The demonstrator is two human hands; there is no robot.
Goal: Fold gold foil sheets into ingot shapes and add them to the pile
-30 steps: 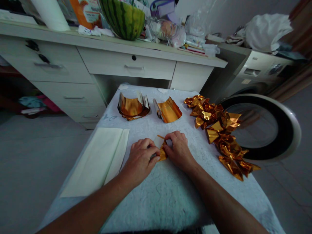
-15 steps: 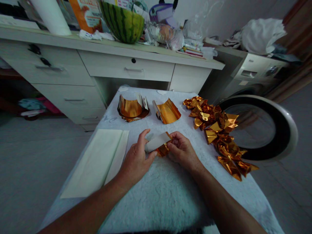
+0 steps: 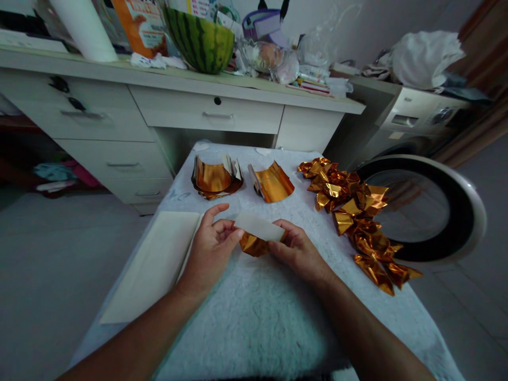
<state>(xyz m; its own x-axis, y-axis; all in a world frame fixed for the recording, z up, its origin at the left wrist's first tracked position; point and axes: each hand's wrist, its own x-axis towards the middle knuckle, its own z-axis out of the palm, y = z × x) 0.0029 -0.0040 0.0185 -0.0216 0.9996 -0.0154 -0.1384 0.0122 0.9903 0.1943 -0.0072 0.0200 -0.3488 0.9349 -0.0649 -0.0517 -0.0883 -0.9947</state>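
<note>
Both hands hold one folded piece of gold foil paper just above the white cloth-covered table; its pale back side faces up and the gold shows underneath. My left hand pinches its left end with thumb and fingers. My right hand grips its right end. Two curled stacks of gold foil sheets lie beyond my hands. A heap of folded gold foil pieces stretches along the table's right side.
A cream folded sheet lies at the table's left. Behind stands a white desk with drawers, bearing a watermelon and clutter. A washing machine with its round door open stands at the right.
The foil piece was pressed on the table a second ago. My hands have lifted it and unfolded it wider, so its pale side now faces up.
</note>
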